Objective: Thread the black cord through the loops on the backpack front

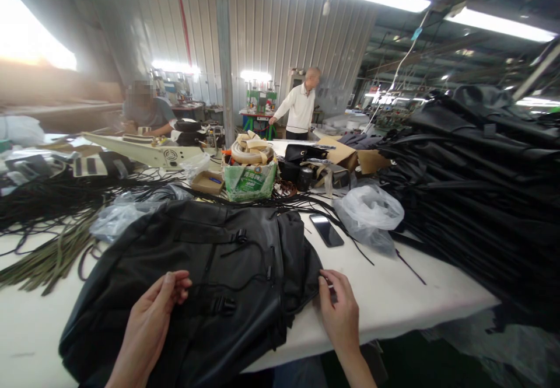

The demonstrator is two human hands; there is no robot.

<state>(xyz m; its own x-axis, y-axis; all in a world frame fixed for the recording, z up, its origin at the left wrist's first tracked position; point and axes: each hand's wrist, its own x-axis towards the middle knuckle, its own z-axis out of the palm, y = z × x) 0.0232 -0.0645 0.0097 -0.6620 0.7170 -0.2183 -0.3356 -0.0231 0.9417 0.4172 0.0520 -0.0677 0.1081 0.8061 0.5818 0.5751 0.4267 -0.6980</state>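
while the black backpack (210,283) lies flat on the white counter (394,300), left hand (153,312) pinches a thin cord, right hand (339,312) grips the bag's edge; best keep both holds taut and even.

A backpack (210,283) is laid on the tabletop (394,294), with a phone (326,230) and a plastic bag (370,210) to its right. A carton (250,179) is set behind it. Cords (48,201) are spread to the left, and stacked bags (481,201) are piled at the right.
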